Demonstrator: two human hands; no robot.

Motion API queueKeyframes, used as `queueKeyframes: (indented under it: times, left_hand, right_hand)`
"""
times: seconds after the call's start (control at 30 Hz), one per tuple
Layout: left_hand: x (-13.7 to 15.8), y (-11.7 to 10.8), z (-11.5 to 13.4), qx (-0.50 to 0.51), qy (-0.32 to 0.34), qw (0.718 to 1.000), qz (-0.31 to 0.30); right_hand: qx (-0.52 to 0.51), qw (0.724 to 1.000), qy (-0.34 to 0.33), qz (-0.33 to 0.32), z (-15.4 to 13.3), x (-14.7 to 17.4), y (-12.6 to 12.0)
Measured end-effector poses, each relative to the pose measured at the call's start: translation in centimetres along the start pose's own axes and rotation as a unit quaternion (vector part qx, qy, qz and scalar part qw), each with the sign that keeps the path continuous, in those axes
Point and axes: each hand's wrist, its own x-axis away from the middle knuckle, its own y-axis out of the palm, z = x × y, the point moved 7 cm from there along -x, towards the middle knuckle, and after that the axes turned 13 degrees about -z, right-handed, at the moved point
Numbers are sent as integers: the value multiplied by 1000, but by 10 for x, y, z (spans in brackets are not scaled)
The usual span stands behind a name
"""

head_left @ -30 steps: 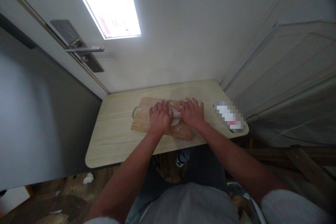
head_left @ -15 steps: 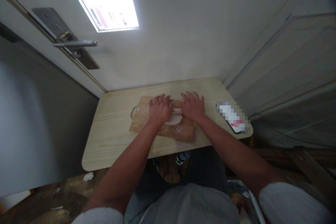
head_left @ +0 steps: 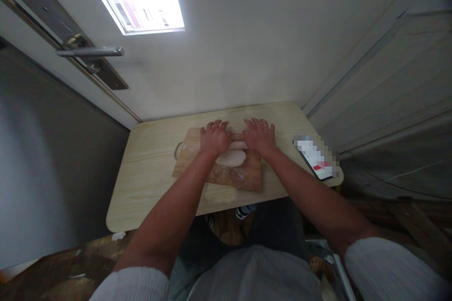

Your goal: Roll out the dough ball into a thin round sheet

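A wooden cutting board (head_left: 243,179) lies on the small table, bearing a flat, pale round of dough (head_left: 232,158). Just past the dough's far part runs a pale rolling pin (head_left: 239,145), visible only between my hands. My left hand (head_left: 214,139) grips its left end, with the fingers bent over the far side. On the right end, my right hand (head_left: 260,136) has the same hold, thumb turned inward. Both palms hide the pin's ends, and my left hand and wrist cover part of the dough.
A phone (head_left: 314,157) lies near the table's right end. The light wood table (head_left: 141,169) stands against a white door with a metal handle (head_left: 92,51). The board's metal ring handle (head_left: 177,150) points left. A tray holding items (head_left: 326,263) sits low at right.
Both hands have pushed the rolling pin slightly away from me, and more of the dough shows on the near side. The view has also shifted a little.
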Motion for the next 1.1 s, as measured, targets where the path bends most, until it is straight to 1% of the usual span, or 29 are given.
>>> queueKeyframes:
  times: [0.13, 0.37, 0.53, 0.67, 0.73, 0.87, 1.0, 1.1]
  left_hand:
    - [7, -2, 2, -6, 2, 1000, 13]
    - [31, -5, 10, -5, 3, 998, 55]
    - [58, -8, 18, -3, 0, 997, 83]
    - [83, -5, 24, 8, 14, 996, 91]
    - [91, -4, 25, 14, 16, 996, 90]
    - [88, -8, 21, 27, -3, 997, 73]
    - [79, -18, 11, 19, -51, 995, 82]
    - [81, -19, 4, 15, -59, 994, 92]
  right_hand:
    - [10, 1000, -1, -6, -1, 6, 0]
    - [12, 1000, -3, 9, -6, 27, 0]
    - [7, 1000, 0, 20, -9, 50, 2]
    - [7, 1000, -9, 29, -11, 73, 7]
    - [6, 999, -13, 29, -12, 82, 9]
    - [-6, 999, -20, 30, -13, 88, 11]
    - [-17, 999, -26, 42, -12, 89, 11]
    - [-30, 997, -30, 63, -8, 92, 9]
